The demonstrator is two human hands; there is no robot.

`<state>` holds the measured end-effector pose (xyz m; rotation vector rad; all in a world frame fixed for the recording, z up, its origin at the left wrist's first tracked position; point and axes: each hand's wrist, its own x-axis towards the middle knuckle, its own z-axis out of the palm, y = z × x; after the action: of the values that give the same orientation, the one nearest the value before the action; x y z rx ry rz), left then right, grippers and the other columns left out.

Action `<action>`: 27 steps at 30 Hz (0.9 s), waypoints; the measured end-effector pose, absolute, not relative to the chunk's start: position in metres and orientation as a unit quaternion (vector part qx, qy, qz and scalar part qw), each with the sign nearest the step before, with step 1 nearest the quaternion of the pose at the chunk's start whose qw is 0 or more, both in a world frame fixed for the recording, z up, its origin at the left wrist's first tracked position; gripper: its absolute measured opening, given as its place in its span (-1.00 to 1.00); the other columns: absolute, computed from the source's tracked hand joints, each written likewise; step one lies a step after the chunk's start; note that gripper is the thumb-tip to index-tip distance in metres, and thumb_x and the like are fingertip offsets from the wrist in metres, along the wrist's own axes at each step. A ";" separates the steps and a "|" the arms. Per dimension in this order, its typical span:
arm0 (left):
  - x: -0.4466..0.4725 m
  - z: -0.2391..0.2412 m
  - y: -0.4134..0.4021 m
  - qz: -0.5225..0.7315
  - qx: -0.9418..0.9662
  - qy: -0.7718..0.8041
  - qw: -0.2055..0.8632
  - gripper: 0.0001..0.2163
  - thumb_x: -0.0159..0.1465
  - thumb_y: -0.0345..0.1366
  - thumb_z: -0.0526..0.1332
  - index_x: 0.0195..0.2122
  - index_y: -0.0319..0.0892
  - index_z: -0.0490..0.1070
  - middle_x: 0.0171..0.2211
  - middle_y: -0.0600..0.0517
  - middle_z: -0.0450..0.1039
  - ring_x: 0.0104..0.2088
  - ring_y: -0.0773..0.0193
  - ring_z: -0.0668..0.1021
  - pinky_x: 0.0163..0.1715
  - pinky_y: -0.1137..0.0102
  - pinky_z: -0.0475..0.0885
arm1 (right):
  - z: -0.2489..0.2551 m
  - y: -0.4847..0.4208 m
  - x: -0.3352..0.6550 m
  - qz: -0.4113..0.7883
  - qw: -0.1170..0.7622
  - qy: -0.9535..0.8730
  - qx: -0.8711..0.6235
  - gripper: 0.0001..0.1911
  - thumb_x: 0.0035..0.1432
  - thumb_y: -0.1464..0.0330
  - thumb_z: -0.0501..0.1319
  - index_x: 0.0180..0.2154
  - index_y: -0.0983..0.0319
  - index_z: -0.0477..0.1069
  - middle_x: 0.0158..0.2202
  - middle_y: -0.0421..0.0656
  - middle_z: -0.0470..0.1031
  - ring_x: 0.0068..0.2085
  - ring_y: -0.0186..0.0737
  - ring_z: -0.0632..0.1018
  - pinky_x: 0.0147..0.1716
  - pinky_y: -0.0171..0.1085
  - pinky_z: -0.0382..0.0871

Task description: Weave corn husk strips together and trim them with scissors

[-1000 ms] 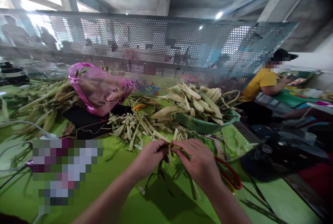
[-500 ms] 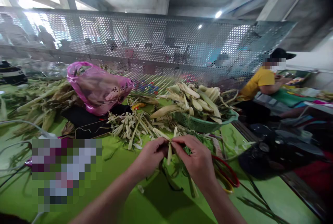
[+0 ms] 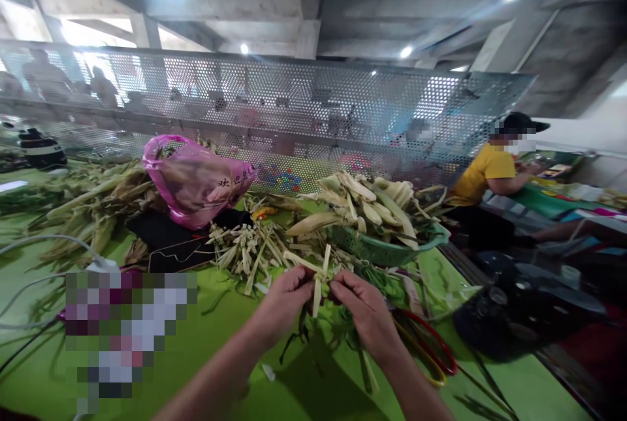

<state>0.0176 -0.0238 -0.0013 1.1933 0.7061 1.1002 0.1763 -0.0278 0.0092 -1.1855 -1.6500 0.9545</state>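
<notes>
So closest to me it's just bare green table plus one little pale scrap, and off past my right wrist there's a red loop with a yellow loop beside it (handles of something, maybe, can't really tell). A bit farther out are my hands, nearly together, with the husk cross up off the table right between the fingertips. My left hand has its thumb and fingers clamped on the left side of it. My right hand comes in from the other side with its fingertips right at the crossing, but honestly I can't tell if they're pinching an edge or just resting against it. Both are about as close as each other, though I'd call the left the one doing the holding and the right the freer one. As for how it lies, the long line of the cross points away from me, one end toward my body, the far end leaning slightly right, while another strip sticks out left and away over my left fingers. Just past that is a messy pile of cut husk bits, then the green basket heaped with dry husks to the right, the pink bag to the left, and a perforated metal screen behind it all.
</notes>
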 end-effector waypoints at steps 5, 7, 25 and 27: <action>0.016 -0.006 -0.021 0.445 0.546 0.331 0.628 -0.78 0.16 -0.16 0.20 -0.43 -0.25 0.38 -0.59 0.13 0.26 -0.60 0.46 0.27 -0.56 0.49 0.17 | 0.008 -0.025 0.182 0.286 0.449 -0.681 -0.502 -0.71 0.13 0.24 0.12 -0.57 0.21 0.20 -0.58 -0.28 0.13 -0.49 -0.31 0.21 -0.51 -0.34 0.10; 0.014 -0.007 -0.019 0.425 0.554 0.345 0.627 -0.78 0.15 -0.18 0.19 -0.49 -0.25 0.35 -0.61 0.13 0.27 -0.61 0.47 0.27 -0.56 0.49 0.15 | 0.008 -0.025 0.185 0.268 0.453 -0.686 -0.503 -0.70 0.14 0.24 0.12 -0.57 0.21 0.21 -0.58 -0.28 0.12 -0.49 -0.31 0.21 -0.51 -0.34 0.09; 0.012 -0.009 -0.022 0.377 0.626 0.301 0.612 -0.78 0.23 -0.28 0.10 -0.17 -0.24 0.41 -0.46 0.09 0.24 -0.48 0.41 0.27 -0.44 0.48 0.21 | 0.004 -0.024 0.178 0.469 0.533 -0.536 -0.455 -0.67 -0.02 0.13 0.33 -0.42 0.25 0.38 -0.49 -0.21 0.37 -0.45 -0.28 0.40 -0.43 -0.31 0.33; 0.012 -0.005 -0.024 0.378 0.657 0.300 0.580 -0.82 0.23 -0.29 0.11 -0.22 -0.23 0.42 -0.42 0.07 0.26 -0.43 0.39 0.28 -0.40 0.47 0.22 | 0.003 -0.025 0.177 0.451 0.545 -0.536 -0.461 -0.68 -0.02 0.14 0.33 -0.43 0.25 0.37 -0.50 -0.23 0.35 -0.46 -0.30 0.38 -0.45 -0.32 0.31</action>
<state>0.0120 -0.0244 -0.0051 1.5357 0.7009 0.8828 0.1771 -0.0245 0.0033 -1.0933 -1.2703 1.0687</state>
